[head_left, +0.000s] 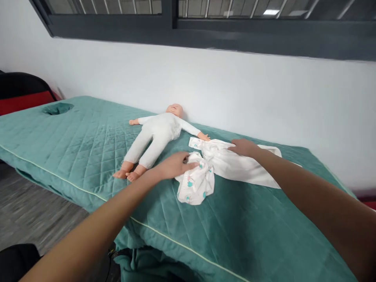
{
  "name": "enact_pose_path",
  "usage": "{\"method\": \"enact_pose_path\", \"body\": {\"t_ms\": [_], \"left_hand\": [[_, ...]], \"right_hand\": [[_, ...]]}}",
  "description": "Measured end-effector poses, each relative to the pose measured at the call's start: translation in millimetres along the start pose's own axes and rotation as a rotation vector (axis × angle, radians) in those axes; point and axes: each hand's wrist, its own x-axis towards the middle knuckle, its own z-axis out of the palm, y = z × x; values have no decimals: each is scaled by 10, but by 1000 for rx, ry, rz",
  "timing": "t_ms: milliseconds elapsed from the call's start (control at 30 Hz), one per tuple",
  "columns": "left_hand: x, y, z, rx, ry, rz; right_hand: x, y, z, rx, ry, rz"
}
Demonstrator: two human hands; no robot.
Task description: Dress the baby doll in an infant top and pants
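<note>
My left hand (175, 165) is closed on a white baby garment (194, 184) with a teal print, its thumb and fingers pinching the crumpled cloth. Beside it, plain white cloth (226, 162) lies spread to the right, with a small printed end near the doll's hand. My right hand (244, 147) rests on the upper edge of this plain cloth, fingers bent onto it. Whether the printed and plain parts are one piece I cannot tell. Left of them a baby doll (160, 131) in white clothes lies on its back, arms spread and feet bare.
Everything lies on a bed with a green quilted cover (96, 156), which has a face hole (58, 109) at the left end. A white wall (249, 94) and a dark window frame (199, 35) stand behind. A red and black chair-like object (23, 94) is at far left.
</note>
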Motion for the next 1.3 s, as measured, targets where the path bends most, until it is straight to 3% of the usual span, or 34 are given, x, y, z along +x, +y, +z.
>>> {"method": "enact_pose_path", "body": {"t_ms": [100, 233, 333, 433, 500, 633, 767, 867, 967, 1033, 1167, 1300], "left_hand": [[-19, 291, 255, 49, -145, 9], [-10, 680, 244, -6, -216, 89], [-7, 1069, 192, -54, -78, 183], [21, 1425, 240, -109, 126, 280], [54, 1602, 312, -95, 283, 376], [127, 1844, 406, 60, 533, 526], [195, 2016, 326, 226, 556, 565], [214, 2094, 234, 381, 479, 486], [189, 2134, 200, 510, 484, 375], [157, 2155, 218, 532, 511, 313], [81, 2191, 358, 431, 559, 274], [-91, 2146, 627, 239, 583, 257]], "right_hand": [[-247, -204, -273, -255, -95, 145], [-554, -620, -679, -357, -83, 114], [-823, -908, -903, -354, -38, 35], [-1131, -1147, -1048, -192, 16, -139], [-1346, -1277, -1136, -38, 53, -234], [-1746, -1464, -1360, 159, 111, -282], [-2051, -1531, -1573, 152, 118, -354], [-2201, -1444, -1642, 160, 133, -189], [-2283, -1222, -1575, 144, 109, 118], [-2306, -1060, -1425, 187, 40, 236], [-2282, -944, -843, 599, -29, 104], [-2208, -1121, -53, 1096, 17, 41]]}}
